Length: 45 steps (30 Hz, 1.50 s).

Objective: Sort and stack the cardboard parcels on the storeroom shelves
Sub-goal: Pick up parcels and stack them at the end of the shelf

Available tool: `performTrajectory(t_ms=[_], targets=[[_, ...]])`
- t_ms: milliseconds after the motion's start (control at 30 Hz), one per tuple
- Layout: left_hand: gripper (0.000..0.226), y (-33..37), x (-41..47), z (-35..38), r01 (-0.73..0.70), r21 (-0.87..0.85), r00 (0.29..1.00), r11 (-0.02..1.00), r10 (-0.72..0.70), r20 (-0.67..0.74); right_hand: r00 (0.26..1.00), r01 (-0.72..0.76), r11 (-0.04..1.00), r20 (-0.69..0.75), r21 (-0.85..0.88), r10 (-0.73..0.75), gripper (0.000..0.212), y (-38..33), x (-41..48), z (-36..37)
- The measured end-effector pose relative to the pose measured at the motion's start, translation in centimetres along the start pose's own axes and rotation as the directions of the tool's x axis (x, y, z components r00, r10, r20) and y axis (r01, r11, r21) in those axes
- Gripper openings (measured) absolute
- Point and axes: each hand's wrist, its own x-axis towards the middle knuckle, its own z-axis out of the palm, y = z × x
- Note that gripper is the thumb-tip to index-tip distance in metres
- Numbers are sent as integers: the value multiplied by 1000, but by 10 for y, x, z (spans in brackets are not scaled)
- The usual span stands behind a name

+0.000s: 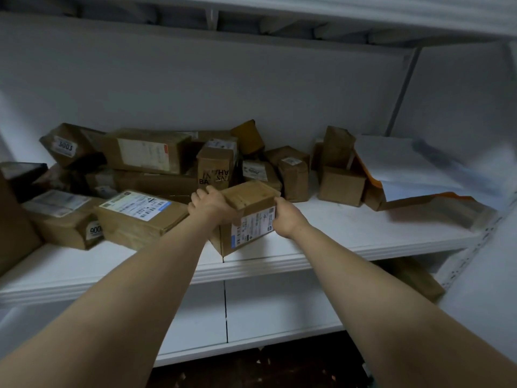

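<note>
A brown cardboard parcel (pixel 246 217) with a white shipping label on its near side sits tilted at the front edge of the white shelf (pixel 349 233). My left hand (pixel 209 204) grips its left top edge and my right hand (pixel 288 218) grips its right side. Behind and to the left lies a loose heap of several cardboard parcels (pixel 151 152), some labelled. A flat labelled parcel (pixel 140 217) rests just left of my left hand.
Two stacked small boxes (pixel 338 169) and a white and orange envelope (pixel 402 169) lie at the right of the shelf. A large carton edge (pixel 14 231) stands at far left. Another parcel (pixel 416 278) sits on the lower shelf, right. An upper shelf (pixel 279 12) hangs overhead.
</note>
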Motion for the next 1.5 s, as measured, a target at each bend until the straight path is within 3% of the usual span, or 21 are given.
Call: performTrajectory(t_ms=[167, 300, 400, 467, 567, 700, 800, 1000, 1067, 1167, 1233, 1333, 1400, 1500], targets=[[108, -3, 7, -5, -7, -63, 999, 998, 9, 35, 998, -62, 984, -18, 169, 66, 25, 5, 0, 6], [126, 6, 15, -4, 19, -364, 989, 931, 37, 146, 983, -178, 892, 27, 416, 183, 31, 12, -12, 0], [74, 19, -2, -1, 76, -655, 977, 752, 75, 200, 956, -272, 741, 82, 614, 283, 41, 25, -20, -7], [58, 26, -13, 6, 160, -765, 950, 624, 115, 292, 948, -285, 621, 116, 730, 297, 48, 34, -24, -14], [26, 33, -32, 14, 251, -815, 843, 523, 295, 449, 955, -265, 466, 163, 845, 248, 30, 50, -33, -25], [27, 37, -50, 30, 299, -814, 774, 498, 372, 512, 961, -267, 356, 221, 896, 164, 30, 68, -50, -31], [33, 39, -58, 40, 306, -809, 786, 502, 347, 512, 967, -255, 369, 230, 894, 111, 35, 84, -61, -35], [44, 39, -77, 46, 313, -723, 758, 616, 297, 581, 963, -250, 321, 268, 913, -13, 58, 101, -72, -42], [40, 40, -79, 46, 304, -733, 789, 608, 271, 552, 970, -228, 320, 242, 919, -5, 71, 105, -72, -40], [26, 45, -86, 43, 243, -755, 844, 608, 251, 474, 979, -197, 339, 200, 920, 26, 69, 107, -76, -39], [22, 47, -91, 39, 219, -780, 869, 587, 246, 429, 982, -184, 361, 185, 914, 33, 68, 109, -77, -38], [18, 49, -95, 33, 195, -839, 905, 508, 236, 354, 987, -157, 450, 152, 879, 48, 96, 109, -77, -38], [32, 52, -95, 31, 188, -881, 918, 435, 240, 314, 992, -126, 526, 114, 841, 54, 112, 110, -76, -39], [51, 57, -93, 28, 182, -912, 932, 368, 232, 279, 997, -71, 643, 42, 762, 59, 115, 110, -79, -43]])
